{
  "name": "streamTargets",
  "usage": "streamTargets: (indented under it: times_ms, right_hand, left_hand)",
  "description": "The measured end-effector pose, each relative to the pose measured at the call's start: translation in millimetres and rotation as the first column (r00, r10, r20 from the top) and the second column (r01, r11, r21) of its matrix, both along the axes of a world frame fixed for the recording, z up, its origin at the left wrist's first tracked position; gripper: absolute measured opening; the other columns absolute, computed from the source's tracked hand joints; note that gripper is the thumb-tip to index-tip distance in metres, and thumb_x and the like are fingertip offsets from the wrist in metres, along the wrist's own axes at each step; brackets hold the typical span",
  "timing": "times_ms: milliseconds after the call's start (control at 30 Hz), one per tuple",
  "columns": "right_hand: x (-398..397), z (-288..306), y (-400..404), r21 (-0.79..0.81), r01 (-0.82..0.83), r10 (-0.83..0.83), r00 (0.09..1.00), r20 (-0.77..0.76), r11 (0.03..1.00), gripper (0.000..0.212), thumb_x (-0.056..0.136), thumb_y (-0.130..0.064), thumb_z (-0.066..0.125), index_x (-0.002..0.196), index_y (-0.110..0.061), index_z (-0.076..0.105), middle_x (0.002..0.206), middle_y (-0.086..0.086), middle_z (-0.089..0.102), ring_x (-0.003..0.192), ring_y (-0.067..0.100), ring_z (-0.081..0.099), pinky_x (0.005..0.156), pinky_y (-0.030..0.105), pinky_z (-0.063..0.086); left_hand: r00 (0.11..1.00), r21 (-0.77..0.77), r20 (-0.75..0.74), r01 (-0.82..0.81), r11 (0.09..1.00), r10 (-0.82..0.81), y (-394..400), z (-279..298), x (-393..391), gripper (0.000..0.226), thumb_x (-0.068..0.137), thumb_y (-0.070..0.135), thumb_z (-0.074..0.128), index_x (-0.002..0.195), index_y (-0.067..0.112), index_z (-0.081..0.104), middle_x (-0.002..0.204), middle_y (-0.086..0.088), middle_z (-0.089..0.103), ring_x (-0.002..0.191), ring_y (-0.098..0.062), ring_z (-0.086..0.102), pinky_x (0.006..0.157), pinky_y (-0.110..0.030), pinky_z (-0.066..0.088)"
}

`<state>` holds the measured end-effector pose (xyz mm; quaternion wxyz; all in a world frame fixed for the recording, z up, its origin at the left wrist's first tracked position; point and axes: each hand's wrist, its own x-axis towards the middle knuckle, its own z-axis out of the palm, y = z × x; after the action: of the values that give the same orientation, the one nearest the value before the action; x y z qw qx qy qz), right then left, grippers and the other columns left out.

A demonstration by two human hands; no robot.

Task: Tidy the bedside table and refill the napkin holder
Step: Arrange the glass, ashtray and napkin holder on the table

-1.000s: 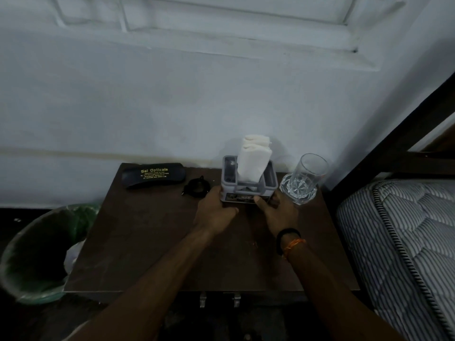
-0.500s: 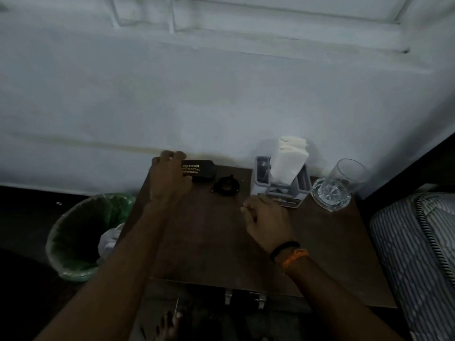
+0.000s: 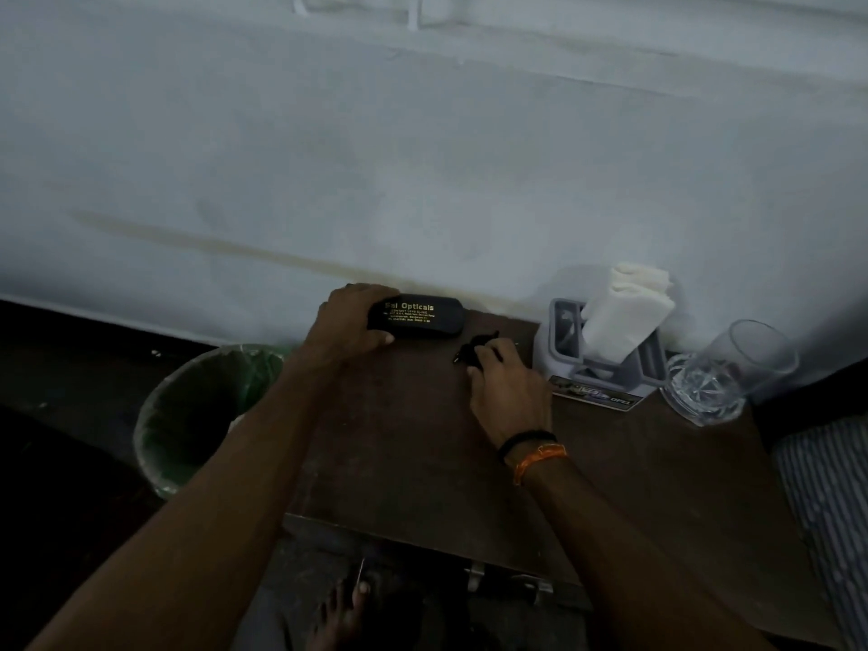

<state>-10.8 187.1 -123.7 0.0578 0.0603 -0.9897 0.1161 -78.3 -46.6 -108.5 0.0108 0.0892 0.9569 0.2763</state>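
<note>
The left hand point(image 3: 350, 324) is gripping the left end of the black spectacle case point(image 3: 415, 314), fingers curled over its far edge and thumb pressing its near side. The case is lying flat at the back of the bedside table point(image 3: 422, 453), against the wall, its long axis running left to right along the wall, and its gold lettering is facing the camera. Its free end is pointing toward the napkin holder point(image 3: 606, 364), which is standing well to the right of the case and holding a leaning stack of white napkins point(image 3: 624, 314). Between the case and the holder, the right hand point(image 3: 509, 392) is reaching onto a small black object point(image 3: 474, 347); the fingertips are touching it, but I cannot tell whether they are closing around it. A drinking glass point(image 3: 723, 373) is sitting just right of the holder. A bin point(image 3: 197, 415) is standing on the floor left of the case.
</note>
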Motion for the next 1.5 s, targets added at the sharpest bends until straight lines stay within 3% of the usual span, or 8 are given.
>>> streamTargets:
  times_ms: [100, 233, 533, 1067, 1500]
  right_hand:
    - [-2.3, -2.8, -1.2, 0.002, 0.011, -0.011, 1.000, 0.000, 1.000, 0.029, 0.099, -0.026, 0.049, 0.122, -0.012, 0.060, 0.130, 0.006, 0.051, 0.089, 0.028, 0.065, 0.070, 0.041, 0.057]
    - [-4.1, -3.7, -0.7, 0.006, 0.017, -0.017, 1.000, 0.000, 1.000, 0.028, 0.099, -0.026, 0.048, 0.118, -0.013, 0.062, 0.125, 0.007, 0.055, 0.090, 0.029, 0.065, 0.072, 0.039, 0.056]
    - [-11.4, -9.1, -0.6, 0.043, 0.029, -0.029, 1.000, 0.000, 0.999, 0.022, 0.098, -0.019, 0.049, 0.112, -0.013, 0.065, 0.118, 0.007, 0.058, 0.087, 0.026, 0.064, 0.074, 0.039, 0.057]
    - [-26.7, -12.0, -5.1, 0.023, 0.090, -0.090, 0.996, -0.013, 0.996, 0.026, 0.099, -0.018, 0.049, 0.119, -0.011, 0.064, 0.120, 0.009, 0.058, 0.092, 0.027, 0.064, 0.077, 0.034, 0.053]
    - [-29.4, -12.1, -5.9, 0.035, 0.080, -0.081, 0.997, 0.000, 0.996, 0.026, 0.099, -0.019, 0.050, 0.120, -0.011, 0.063, 0.121, 0.010, 0.058, 0.096, 0.027, 0.064, 0.081, 0.036, 0.053]
  left_hand:
    - [0.999, 0.037, -0.041, -0.011, 0.999, 0.013, 1.1, -4.4, -1.2, 0.063, 0.071, 0.015, 0.079, 0.130, 0.010, 0.059, 0.126, -0.016, 0.063, 0.118, -0.034, 0.056, 0.102, -0.041, 0.041]
    - [0.997, 0.044, -0.076, -0.007, 0.999, 0.010, 1.0, -8.2, -3.5, 0.061, 0.071, 0.004, 0.078, 0.128, 0.008, 0.060, 0.123, -0.017, 0.064, 0.116, -0.036, 0.057, 0.100, -0.040, 0.041]
    - [0.998, 0.058, -0.065, -0.017, 0.998, 0.021, -3.7, -9.4, -0.9, 0.061, 0.071, -0.005, 0.073, 0.128, 0.011, 0.059, 0.127, -0.014, 0.062, 0.120, -0.033, 0.054, 0.102, -0.037, 0.041]
    - [0.997, 0.089, -0.071, -0.029, 0.996, 0.035, -8.4, -11.7, -2.0, 0.063, 0.068, -0.010, 0.070, 0.128, 0.008, 0.059, 0.125, -0.017, 0.062, 0.117, -0.034, 0.057, 0.098, -0.030, 0.039]
    - [0.997, 0.080, -0.060, -0.044, 0.996, 0.049, -10.6, -9.1, 0.4, 0.062, 0.071, -0.012, 0.064, 0.129, 0.008, 0.057, 0.129, -0.016, 0.060, 0.121, -0.034, 0.054, 0.101, -0.036, 0.042]
